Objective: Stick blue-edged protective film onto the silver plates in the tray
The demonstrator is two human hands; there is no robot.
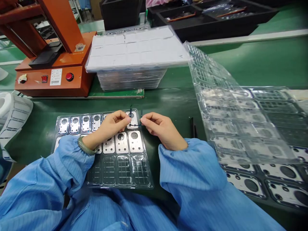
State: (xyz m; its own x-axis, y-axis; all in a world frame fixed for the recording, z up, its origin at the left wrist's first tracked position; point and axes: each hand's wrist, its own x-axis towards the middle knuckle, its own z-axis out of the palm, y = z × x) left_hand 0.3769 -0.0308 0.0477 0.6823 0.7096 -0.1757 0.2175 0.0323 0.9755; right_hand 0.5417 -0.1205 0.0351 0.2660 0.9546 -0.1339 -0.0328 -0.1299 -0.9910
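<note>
A clear plastic tray (125, 175) lies on the green table in front of me, its pockets partly filled with small silver metal plates (134, 141). My left hand (109, 128) rests over the tray's upper right part, fingers pinched on a thin dark film piece (130, 112) above one plate. My right hand (161, 130) is just to the right of the tray, fingers also pinched on the other end of that thin piece. Both arms wear blue sleeves; a green bangle (85, 147) sits on my left wrist.
An orange press machine (53, 61) stands at the back left. A stack of clear trays topped with white sheets (134, 54) sits behind. Empty clear trays (240, 118) lean over black trays at right. A roll of labels (12, 112) is at left. Black bins (211, 16) line the far edge.
</note>
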